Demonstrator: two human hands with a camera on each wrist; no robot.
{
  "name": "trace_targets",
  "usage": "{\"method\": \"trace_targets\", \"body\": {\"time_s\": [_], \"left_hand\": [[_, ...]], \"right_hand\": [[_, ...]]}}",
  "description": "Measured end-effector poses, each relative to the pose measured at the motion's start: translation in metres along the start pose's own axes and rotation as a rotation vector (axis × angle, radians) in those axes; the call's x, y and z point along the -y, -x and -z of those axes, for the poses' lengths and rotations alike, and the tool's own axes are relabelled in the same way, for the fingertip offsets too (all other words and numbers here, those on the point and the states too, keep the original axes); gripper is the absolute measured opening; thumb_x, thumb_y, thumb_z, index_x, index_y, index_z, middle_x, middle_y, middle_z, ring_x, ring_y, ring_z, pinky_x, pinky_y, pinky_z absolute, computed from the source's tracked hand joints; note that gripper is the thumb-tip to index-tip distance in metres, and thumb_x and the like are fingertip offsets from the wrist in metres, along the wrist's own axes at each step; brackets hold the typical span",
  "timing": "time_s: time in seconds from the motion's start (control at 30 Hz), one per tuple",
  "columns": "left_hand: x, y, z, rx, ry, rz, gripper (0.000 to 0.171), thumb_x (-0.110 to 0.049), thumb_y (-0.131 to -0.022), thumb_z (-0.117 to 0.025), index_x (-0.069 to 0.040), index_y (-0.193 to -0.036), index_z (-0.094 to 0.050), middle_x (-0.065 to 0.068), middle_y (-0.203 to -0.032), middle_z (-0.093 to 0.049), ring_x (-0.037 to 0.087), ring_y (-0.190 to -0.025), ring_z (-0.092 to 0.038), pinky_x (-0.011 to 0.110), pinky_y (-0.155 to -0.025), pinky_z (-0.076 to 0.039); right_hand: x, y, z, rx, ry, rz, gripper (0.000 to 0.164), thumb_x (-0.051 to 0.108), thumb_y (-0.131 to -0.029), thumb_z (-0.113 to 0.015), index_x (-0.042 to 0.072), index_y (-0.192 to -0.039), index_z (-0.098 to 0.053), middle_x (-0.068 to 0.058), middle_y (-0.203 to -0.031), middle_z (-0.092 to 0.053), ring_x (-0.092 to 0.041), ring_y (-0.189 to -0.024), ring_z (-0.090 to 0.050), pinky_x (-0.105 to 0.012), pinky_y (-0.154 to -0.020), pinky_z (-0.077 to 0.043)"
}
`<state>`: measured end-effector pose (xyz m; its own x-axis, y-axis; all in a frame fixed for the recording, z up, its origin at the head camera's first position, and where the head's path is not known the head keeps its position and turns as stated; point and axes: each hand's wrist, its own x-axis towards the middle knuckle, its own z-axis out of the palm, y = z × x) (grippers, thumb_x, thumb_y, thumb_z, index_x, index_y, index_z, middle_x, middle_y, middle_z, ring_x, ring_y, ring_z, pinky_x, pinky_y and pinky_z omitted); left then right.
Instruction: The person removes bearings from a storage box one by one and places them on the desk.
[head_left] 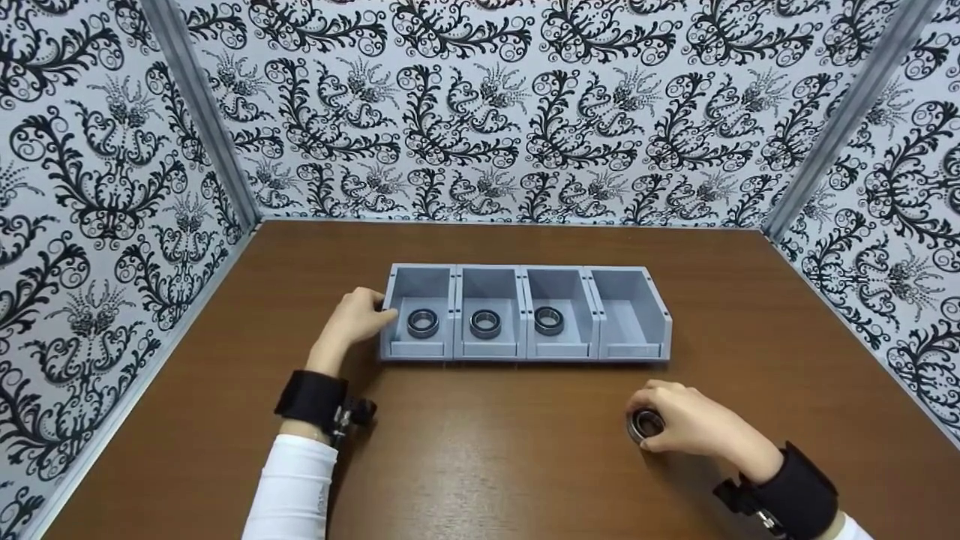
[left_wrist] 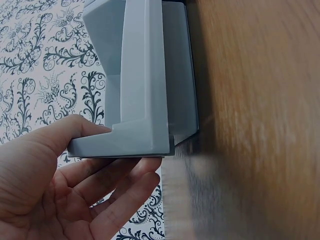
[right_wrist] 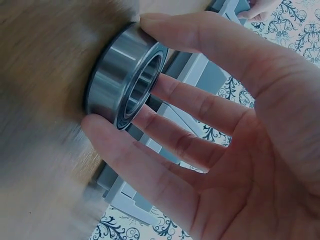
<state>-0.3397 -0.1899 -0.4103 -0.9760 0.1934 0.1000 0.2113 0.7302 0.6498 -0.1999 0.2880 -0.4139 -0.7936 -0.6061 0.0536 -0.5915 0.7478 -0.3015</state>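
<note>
My left hand (head_left: pixel 358 319) grips the left end wall of a grey bin row (head_left: pixel 523 351), its thumb over the top edge and fingers outside, as the left wrist view shows of the bin (left_wrist: pixel 145 100). In front of the row's right end, my right hand (head_left: pixel 690 420) holds a ball bearing (head_left: pixel 646 426) by its outer rim. The right wrist view shows this steel bearing (right_wrist: pixel 117 75) between thumb and fingertips, close over the wooden table. One bearing lies in each of the three left compartments: the left bearing (head_left: pixel 423 323), the middle bearing (head_left: pixel 485 324) and the third bearing (head_left: pixel 549 320).
The rightmost compartment (head_left: pixel 626 322) has a bare floor. The brown wooden table (head_left: pixel 480 450) extends around the bins. Patterned white and black panels (head_left: pixel 480 112) with grey metal posts (head_left: pixel 202 105) stand at the back and sides.
</note>
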Motion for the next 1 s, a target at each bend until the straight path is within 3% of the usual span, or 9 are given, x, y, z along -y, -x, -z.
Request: {"method": "trace_targets", "body": {"time_s": [0.43, 0.7, 1.0], "left_hand": [[-0.0015, 0.0001, -0.0007, -0.006, -0.001, 0.005, 0.027, -0.012, -0.094, -0.066, -0.007, -0.069, -0.058, -0.002, -0.062, -0.046, 0.016, -0.061, -0.044, 0.031, -0.06, -0.035], [-0.0003, -0.0023, -0.001, -0.009, -0.021, 0.008, 0.018, -0.014, -0.093, -0.067, 0.0, -0.083, -0.07, 0.003, -0.071, -0.057, 0.021, -0.067, -0.05, 0.033, -0.065, -0.04], [0.0005, -0.001, -0.0011, -0.007, -0.007, 0.011, 0.025, -0.015, -0.093, -0.067, -0.007, -0.071, -0.06, -0.002, -0.062, -0.048, 0.017, -0.06, -0.045, 0.031, -0.06, -0.036]], "right_hand": [[0.0021, 0.002, -0.0022, 0.008, -0.007, -0.033, 0.031, 0.011, -0.075, -0.088, 0.012, -0.103, -0.074, 0.002, -0.097, -0.063, -0.02, -0.086, -0.063, -0.038, -0.072, -0.053], [0.0027, 0.0023, -0.003, -0.001, -0.002, -0.045, 0.034, 0.011, -0.073, -0.089, 0.01, -0.104, -0.075, 0.001, -0.098, -0.064, -0.021, -0.087, -0.064, -0.039, -0.073, -0.053], [0.0037, 0.0029, -0.0028, 0.005, 0.004, -0.049, 0.035, 0.012, -0.074, -0.09, 0.008, -0.106, -0.077, -0.001, -0.099, -0.066, -0.024, -0.089, -0.066, -0.04, -0.074, -0.055]]}}
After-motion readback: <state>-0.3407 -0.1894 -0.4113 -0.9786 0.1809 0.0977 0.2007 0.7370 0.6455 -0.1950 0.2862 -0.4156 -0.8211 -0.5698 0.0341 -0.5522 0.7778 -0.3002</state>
